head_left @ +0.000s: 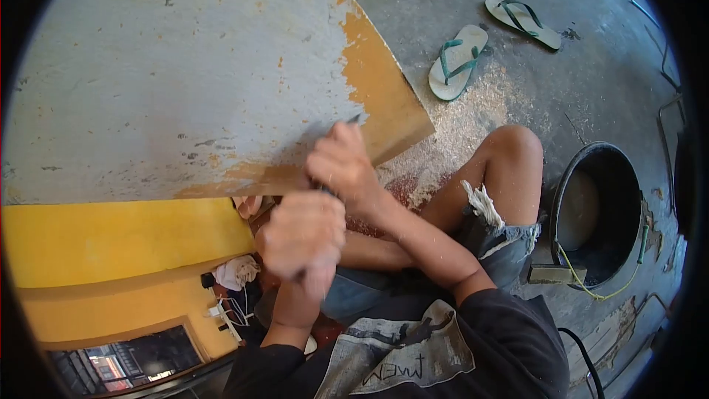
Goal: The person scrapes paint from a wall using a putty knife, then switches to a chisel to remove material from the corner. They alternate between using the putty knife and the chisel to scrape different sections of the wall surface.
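A large board (185, 66) with worn whitish paint fills the upper left, bare orange-brown wood showing along its right and lower edges. Over its lower right corner, my right hand (342, 166) is closed round a dark tool (357, 119), whose tip shows just past the knuckles against the paint. My left hand (303, 233) is a fist, blurred, just below and left of the right one. A dark piece of the tool shows between the two hands. What the left fingers wrap round is mostly hidden.
Green-strapped slippers (459, 63) lie on the concrete floor, beside scattered shavings (480, 103). A black bucket (559, 214) stands at the right of my bent knee, with a small block (550, 274) at its base. Cables (238, 307) and a cloth (238, 272) lie at lower left, by a yellow wall (118, 240).
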A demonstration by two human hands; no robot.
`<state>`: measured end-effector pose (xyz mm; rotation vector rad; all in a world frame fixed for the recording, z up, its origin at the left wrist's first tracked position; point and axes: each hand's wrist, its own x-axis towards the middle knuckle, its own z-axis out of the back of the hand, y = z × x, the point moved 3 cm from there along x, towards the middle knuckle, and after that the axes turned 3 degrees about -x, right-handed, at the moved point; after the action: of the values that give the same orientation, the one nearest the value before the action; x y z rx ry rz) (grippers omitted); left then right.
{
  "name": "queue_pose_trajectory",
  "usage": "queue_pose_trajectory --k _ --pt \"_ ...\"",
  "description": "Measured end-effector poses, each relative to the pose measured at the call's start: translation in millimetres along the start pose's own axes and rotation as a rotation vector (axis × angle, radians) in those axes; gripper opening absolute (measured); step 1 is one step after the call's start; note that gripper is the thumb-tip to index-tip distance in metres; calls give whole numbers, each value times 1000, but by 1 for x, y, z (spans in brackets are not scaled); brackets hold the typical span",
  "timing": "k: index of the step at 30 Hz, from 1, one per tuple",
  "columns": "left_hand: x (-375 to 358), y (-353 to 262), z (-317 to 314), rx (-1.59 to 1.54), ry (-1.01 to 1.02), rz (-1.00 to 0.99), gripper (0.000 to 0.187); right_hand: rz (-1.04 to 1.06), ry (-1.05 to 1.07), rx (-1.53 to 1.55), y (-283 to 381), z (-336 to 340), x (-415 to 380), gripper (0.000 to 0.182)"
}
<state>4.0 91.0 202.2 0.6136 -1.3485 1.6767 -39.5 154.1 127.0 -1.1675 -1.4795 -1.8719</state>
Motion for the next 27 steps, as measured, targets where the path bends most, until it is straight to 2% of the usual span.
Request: queue_pose_trajectory --k 2,6,8,9,10,12,13,14,16,17,19,20,22,24,26,27 --pt "1 -3 0 -52 9 -45 54 -43 -2 21 -9 0 4 20" --pt "1 -1 6 -208 112 -193 51 16 -17 -12 -3 1 2 20" --pt "-16 15 23 138 -40 229 51 -111 26 -43 -19 -2 -4 18" --pt "-9 18 20 129 -38 217 51 -114 17 -36 -19 -2 -4 19" --pt "0 11 12 16 20 78 49 -120 16 -50 -15 -2 -1 19" --pt "8 -6 -3 -194 120 -190 46 30 -27 -16 2 2 3 20" --pt "3 -4 -1 -140 43 -108 46 26 -13 -36 -3 0 1 19" --pt "-6 6 4 5 -38 54 47 27 -8 -21 -5 -2 -3 19" --pt "4 27 12 -221 -19 44 47 -112 48 -35 -18 -2 -2 17" --pt "3 26 12 -233 -13 44 47 -80 27 -2 -15 -5 -3 19" --pt "6 -4 -1 -179 115 -168 49 -45 19 -19 -7 1 0 19" --pt "5 1 -1 -175 112 -165 49 15 10 -22 -4 2 2 20" --pt "4 14 8 -276 44 -41 50 -27 29 -1 -4 0 2 20" --pt "5 12 10 -278 38 -27 50 -75 34 -15 -7 1 4 20" --pt "9 2 1 -240 144 -136 50 -29 15 -25 -1 4 4 19" --pt "7 2 1 -135 57 -95 50 -20 23 13 -6 5 5 21"
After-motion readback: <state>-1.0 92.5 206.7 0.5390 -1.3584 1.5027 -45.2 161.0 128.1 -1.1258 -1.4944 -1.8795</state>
